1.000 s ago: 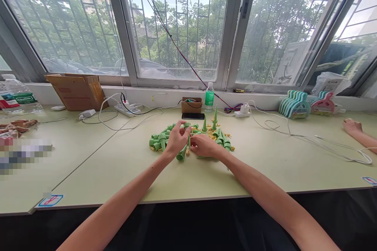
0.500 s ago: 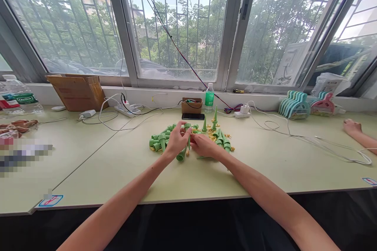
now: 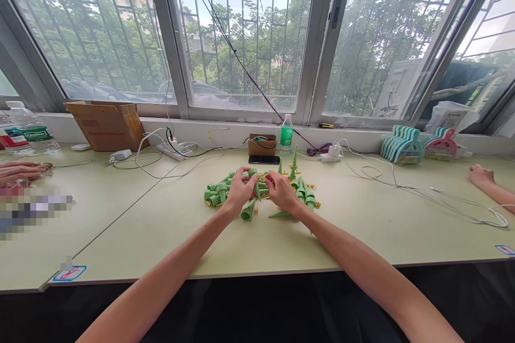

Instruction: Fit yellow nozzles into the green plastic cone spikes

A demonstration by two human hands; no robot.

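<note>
Pinched in the fingers of my left hand (image 3: 240,192) is a green plastic watering spike (image 3: 252,172), its wide collar up and its point downward. My right hand (image 3: 281,191) is just to the right, thumb and fingers pressed together; what they hold, if anything, is too small to make out. A pile of green spikes (image 3: 221,188) with yellow pieces among them lies left of my left hand. One loose spike (image 3: 247,210) rests in front, its open end toward me. Beyond my right hand an assembled spike (image 3: 294,161) stands upright, with more spikes (image 3: 306,193) and small yellow valves lying nearby.
A phone (image 3: 264,159), a small cardboard box (image 3: 262,144) and a green-labelled bottle (image 3: 286,134) stand behind the pile. Power strips (image 3: 175,149) and cables run along the back. Other people's hands are at the far left (image 3: 20,171) and far right (image 3: 482,174).
My right hand has drawn back from the left one and lifted slightly, opening a gap between them. The spike in my left hand has tilted. Another person's hand has come in at far left.
</note>
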